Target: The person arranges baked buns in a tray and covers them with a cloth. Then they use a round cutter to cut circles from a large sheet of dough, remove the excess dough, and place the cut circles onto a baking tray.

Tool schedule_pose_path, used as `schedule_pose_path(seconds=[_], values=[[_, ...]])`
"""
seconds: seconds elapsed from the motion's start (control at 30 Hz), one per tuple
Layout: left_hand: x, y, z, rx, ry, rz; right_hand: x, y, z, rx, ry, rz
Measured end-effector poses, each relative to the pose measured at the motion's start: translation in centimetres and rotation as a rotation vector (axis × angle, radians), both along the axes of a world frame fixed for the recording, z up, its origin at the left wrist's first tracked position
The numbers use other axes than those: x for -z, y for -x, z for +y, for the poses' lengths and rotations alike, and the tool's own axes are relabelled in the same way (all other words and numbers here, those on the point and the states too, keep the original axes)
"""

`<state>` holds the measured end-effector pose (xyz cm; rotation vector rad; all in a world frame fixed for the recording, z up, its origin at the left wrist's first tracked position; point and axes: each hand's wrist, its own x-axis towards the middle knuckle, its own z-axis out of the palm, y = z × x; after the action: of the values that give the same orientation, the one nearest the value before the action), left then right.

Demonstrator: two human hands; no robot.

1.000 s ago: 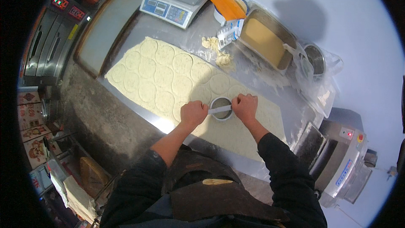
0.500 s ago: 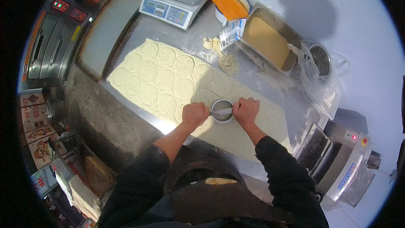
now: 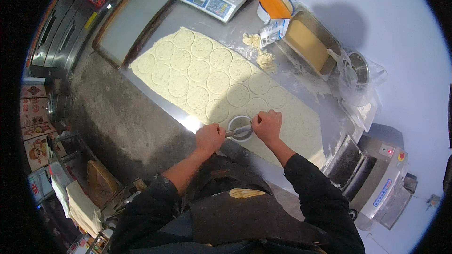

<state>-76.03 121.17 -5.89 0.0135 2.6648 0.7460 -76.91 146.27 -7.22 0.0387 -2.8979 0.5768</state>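
Note:
A pale sheet of dough, flecked and rolled flat, lies across the metal table, with rows of round outlines pressed into its left and middle parts. A round ring cutter stands on the dough near its front edge, and a narrow bar runs across its top. My left hand is closed around the bar's left end, just past the dough's near edge. The other end is gripped by my right hand, over the dough. Both hands partly hide the bar, and plain dough shows inside the ring.
Behind the dough stand a scale, a bowl with an orange scraper, and a metal pan. Dough scraps lie nearby. A large tray sits left; a steel machine stands right.
The ring cutter and both hands have moved toward me and left across the dough. A round outline now shows where the cutter stood. The whole view has shifted slightly.

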Motion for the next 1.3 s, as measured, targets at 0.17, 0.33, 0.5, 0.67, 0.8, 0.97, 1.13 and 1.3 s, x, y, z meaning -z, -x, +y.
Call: schedule_pose_path(seconds=[0.17,0.33,0.5,0.67,0.8,0.97,1.13,1.3], values=[[0.7,1.0,-1.1,-0.004,-0.031,-0.013,0.4,0.9,-1.2,0.031,-0.014,-0.095],[3.9,1.4,-1.1,0.024,-0.032,-0.001,0.6,1.2,-1.4,0.036,-0.058,-0.118],[5.8,0.6,-2.1,0.168,0.038,-0.012,2.1,-0.1,-2.2,0.037,-0.112,-0.066],[5.8,1.5,-1.2,0.128,0.037,0.019,3.8,2.0,-1.0,-0.011,-0.078,0.086],[4.5,0.1,-1.4,0.084,-0.046,-0.06,1.2,-0.6,-1.4,0.01,0.024,0.032],[2.6,-2.9,1.1,0.181,-0.119,0.015,-1.0,-5.0,1.6,0.115,-0.005,0.114],[1.6,0.6,12.4,0.36,-0.146,0.143,-1.1,-5.3,12.0,0.274,-0.117,0.046],[1.8,5.0,21.4,0.321,-0.106,0.173,-0.3,-2.1,20.3,0.319,-0.143,0.065]])
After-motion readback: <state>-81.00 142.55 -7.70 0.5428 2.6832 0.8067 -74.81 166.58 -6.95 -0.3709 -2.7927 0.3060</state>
